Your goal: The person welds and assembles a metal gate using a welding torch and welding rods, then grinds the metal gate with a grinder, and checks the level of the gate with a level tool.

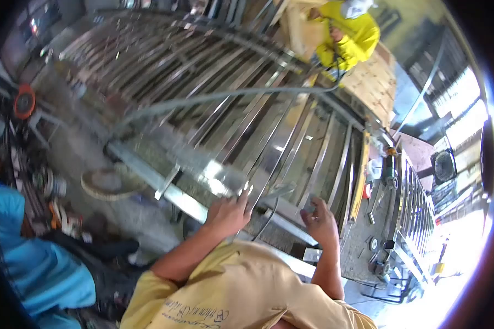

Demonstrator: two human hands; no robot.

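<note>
My left hand (pixel 229 214) is over the near edge of a large metal frame of parallel bars (pixel 260 123), back upward and fingers stretched forward. Bright glints show at its fingertips, beside the shiny flat near rail. To its right, my right hand (pixel 320 220) is raised over the same frame, thumb and fingers loosely bent and apart with nothing visible between them. A grey tool-like piece (pixel 280 191) lies on the bars between both hands, a dark cable (pixel 267 219) curving down from near it.
A person in a yellow top (pixel 348 38) is at the far side. A grey hose (pixel 219 96) arcs across the frame. A yellow spirit level (pixel 360 178) lies at the right, near an angle grinder (pixel 390 170) and a fan (pixel 443 164). Someone in blue clothing (pixel 38 257) is at left.
</note>
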